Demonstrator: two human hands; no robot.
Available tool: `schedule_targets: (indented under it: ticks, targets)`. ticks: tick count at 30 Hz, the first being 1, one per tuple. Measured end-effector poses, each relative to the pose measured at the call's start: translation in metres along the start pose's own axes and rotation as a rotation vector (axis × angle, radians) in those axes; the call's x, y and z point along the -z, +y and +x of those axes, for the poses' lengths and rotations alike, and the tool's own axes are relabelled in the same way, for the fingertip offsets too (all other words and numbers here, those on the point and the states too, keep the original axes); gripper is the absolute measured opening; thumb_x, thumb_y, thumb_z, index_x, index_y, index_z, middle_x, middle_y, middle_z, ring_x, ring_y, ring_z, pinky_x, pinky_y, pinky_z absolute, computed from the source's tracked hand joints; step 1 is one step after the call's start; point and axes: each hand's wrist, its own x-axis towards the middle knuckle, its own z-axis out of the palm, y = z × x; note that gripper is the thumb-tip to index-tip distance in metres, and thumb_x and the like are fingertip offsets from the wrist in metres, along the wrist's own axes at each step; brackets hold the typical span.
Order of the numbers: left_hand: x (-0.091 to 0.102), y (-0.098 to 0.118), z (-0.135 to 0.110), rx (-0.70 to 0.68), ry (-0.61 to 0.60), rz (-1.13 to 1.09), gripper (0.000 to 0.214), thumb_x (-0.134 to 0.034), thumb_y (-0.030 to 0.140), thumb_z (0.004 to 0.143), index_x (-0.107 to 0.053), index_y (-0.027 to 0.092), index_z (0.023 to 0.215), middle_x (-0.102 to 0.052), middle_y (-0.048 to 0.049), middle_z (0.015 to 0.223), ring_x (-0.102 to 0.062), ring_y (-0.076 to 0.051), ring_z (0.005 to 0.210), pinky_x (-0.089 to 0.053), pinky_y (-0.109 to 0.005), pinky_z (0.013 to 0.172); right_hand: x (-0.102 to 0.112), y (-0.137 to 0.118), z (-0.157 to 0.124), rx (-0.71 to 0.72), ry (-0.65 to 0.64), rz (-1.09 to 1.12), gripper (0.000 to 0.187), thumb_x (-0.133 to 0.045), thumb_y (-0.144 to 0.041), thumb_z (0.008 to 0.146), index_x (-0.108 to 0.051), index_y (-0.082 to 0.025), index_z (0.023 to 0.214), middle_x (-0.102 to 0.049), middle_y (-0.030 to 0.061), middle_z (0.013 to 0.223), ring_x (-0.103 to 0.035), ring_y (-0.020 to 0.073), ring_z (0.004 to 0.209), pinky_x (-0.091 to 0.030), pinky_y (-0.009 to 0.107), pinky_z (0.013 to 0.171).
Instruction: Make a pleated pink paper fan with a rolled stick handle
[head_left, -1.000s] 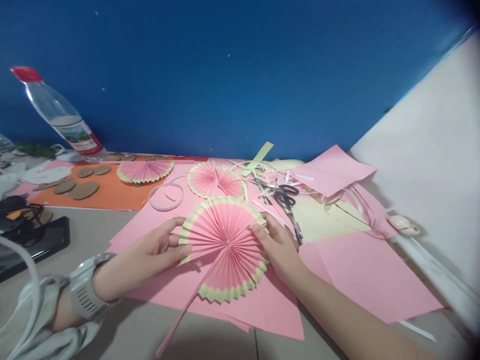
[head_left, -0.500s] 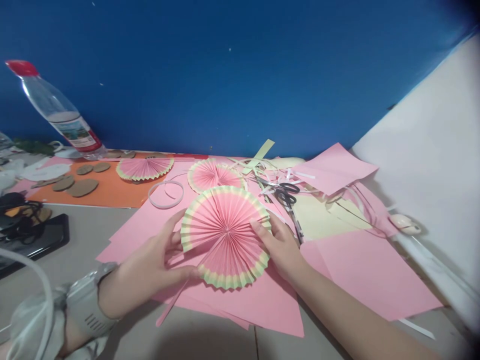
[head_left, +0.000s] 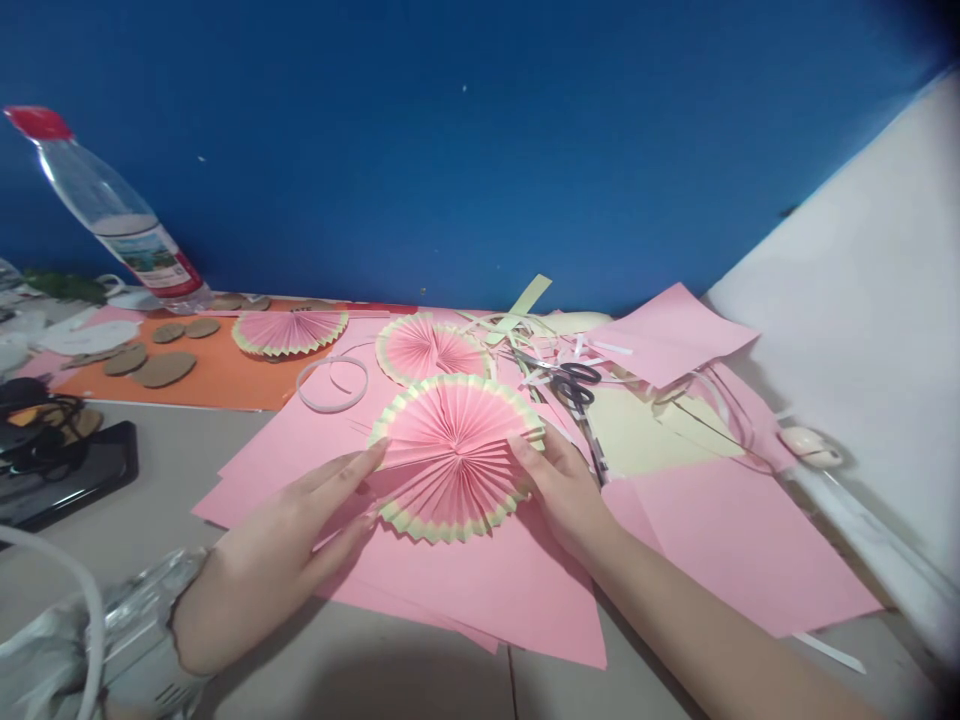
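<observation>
As right hand (head_left: 568, 495) pinches one fan (head_left: 454, 490), left hand (head_left: 289, 545) spread, touching; two fans (head_left: 292, 335) (head_left: 409, 348) behind.

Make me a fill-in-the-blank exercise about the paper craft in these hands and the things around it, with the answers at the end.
Apart from its pale edge, the pleated paper fan between the left hand and the right hand is coloured ____.
The bottle's cap is ____.
The scissors' handles are ____.
The largest brown disc lies on a sheet coloured ____.

Missing words: pink; red; black; orange.
</observation>
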Motion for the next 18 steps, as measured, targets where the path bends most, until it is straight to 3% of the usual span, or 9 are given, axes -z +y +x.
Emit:
schedule_targets:
  ticks: [3, 7, 15, 18]
  targets:
    - [-0.001, -0.002, -0.001, -0.104, 0.036, 0.075, 0.057, -0.040, 0.031, 0.095, -0.018, 0.031, 0.147, -0.052, -0.0037, 0.138, -0.054, -0.019, 0.121, -0.045, -0.031, 0.101, 0.000, 0.000, 0.000, -0.063, 0.039, 0.024, 0.031, -0.065, -0.050, 0.078, -0.058, -0.021, 0.072, -0.062, -0.0025, 0.063, -0.055, 0.0119, 0.054, -0.045, 0.025, 0.054]
    - [-0.004, -0.009, -0.003, -0.198, 0.028, 0.149, 0.058, -0.038, 0.026, 0.096, -0.014, 0.030, 0.148, -0.049, -0.0051, 0.140, -0.049, -0.018, 0.126, -0.042, -0.031, 0.104, -0.005, -0.004, -0.001, -0.042, 0.071, 0.024, 0.030, -0.069, -0.047, 0.075, -0.063, -0.022, 0.092, -0.069, 0.0007, 0.081, -0.063, 0.0161, 0.069, -0.050, 0.029, 0.066]
    - [-0.004, -0.016, 0.004, -0.249, 0.069, 0.095, 0.052, -0.042, 0.023, 0.095, -0.024, 0.027, 0.143, -0.057, -0.0047, 0.132, -0.057, -0.016, 0.117, -0.045, -0.025, 0.100, -0.005, -0.007, -0.001, -0.090, -0.018, 0.096, 0.036, -0.067, -0.043, 0.077, -0.058, -0.026, 0.107, -0.070, 0.0012, 0.086, -0.060, 0.0135, 0.054, -0.047, 0.026, 0.047]
    - [-0.003, -0.017, 0.005, -0.245, 0.082, 0.081, 0.046, -0.042, 0.024, 0.095, -0.031, 0.025, 0.139, -0.060, -0.0056, 0.128, -0.059, -0.018, 0.114, -0.046, -0.026, 0.098, -0.002, -0.005, -0.001, -0.086, -0.062, 0.105, 0.036, -0.066, -0.042, 0.079, -0.057, -0.028, 0.110, -0.070, 0.0017, 0.094, -0.059, 0.0115, 0.052, -0.048, 0.026, 0.047]
